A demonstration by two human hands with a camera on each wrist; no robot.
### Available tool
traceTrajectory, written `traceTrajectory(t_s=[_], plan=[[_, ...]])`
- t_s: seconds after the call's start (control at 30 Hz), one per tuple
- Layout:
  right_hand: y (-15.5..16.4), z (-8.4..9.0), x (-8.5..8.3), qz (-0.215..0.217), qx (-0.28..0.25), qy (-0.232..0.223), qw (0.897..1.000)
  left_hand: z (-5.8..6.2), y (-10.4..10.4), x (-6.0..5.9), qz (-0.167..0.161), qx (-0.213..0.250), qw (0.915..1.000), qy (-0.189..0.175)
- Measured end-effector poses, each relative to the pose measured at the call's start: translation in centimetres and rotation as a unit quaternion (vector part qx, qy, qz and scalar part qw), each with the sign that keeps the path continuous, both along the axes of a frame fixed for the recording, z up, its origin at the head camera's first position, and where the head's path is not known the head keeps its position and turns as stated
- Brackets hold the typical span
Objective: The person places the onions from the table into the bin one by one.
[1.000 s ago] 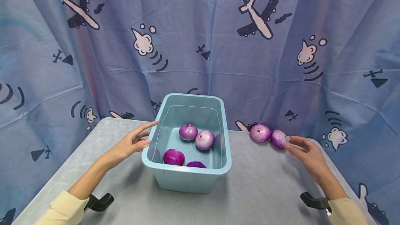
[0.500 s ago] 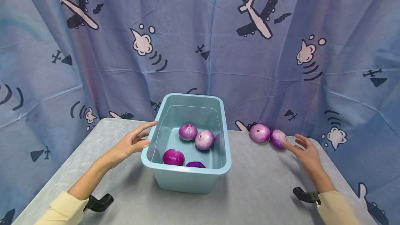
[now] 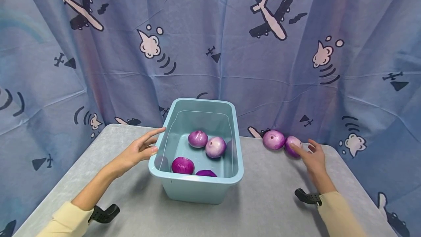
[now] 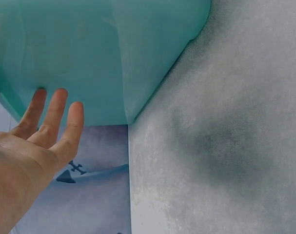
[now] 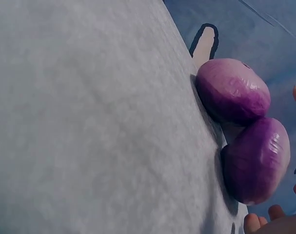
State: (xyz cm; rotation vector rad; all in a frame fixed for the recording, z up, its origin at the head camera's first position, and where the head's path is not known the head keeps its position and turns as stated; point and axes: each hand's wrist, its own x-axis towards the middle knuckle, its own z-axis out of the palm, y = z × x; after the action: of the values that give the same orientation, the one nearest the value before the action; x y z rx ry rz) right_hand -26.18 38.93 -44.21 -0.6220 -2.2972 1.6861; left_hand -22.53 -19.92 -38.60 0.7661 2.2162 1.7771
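Observation:
In the head view, my left hand lies along the left side of a light blue plastic bin, its fingertips at the rim and outer wall. The left wrist view shows those fingers extended against the bin wall. My right hand is around the near right side of a purple onion, thumb in front of it and fingers spread loosely. A second onion touches the first on its left. In the right wrist view, fingertips show just below the nearer onion.
Several purple onions, one a pale one, lie on the bin's floor. The grey table reaches back to a blue curtain printed with planes. Both free onions sit at the table's back right edge. Black bands circle both wrists.
My right hand and forearm have shifted left and turned, bringing the thumb across the front of the right onion. The onions, the bin and my left hand have stayed in place.

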Motion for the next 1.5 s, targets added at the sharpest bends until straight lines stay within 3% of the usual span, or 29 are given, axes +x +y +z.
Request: traceTrajectory(t_s=[0.33,0.67,1.07,1.5], plan=[[-0.8,-0.8,-1.3,-0.020,-0.040,0.022,0.999,0.1,0.1,0.0,0.006,-0.005,1.0000,-0.002],[-1.1,-1.6,-1.8,-0.032,-0.004,0.022,0.999,0.0,0.1,0.0,0.005,-0.003,1.0000,-0.003],[-0.3,-1.9,-1.7,-0.039,-0.010,0.006,0.999,0.0,0.1,0.1,0.004,0.000,1.0000,-0.005],[1.6,-1.6,-0.4,0.016,0.008,-0.013,1.000,-0.1,0.1,0.1,-0.001,0.000,1.0000,-0.006]])
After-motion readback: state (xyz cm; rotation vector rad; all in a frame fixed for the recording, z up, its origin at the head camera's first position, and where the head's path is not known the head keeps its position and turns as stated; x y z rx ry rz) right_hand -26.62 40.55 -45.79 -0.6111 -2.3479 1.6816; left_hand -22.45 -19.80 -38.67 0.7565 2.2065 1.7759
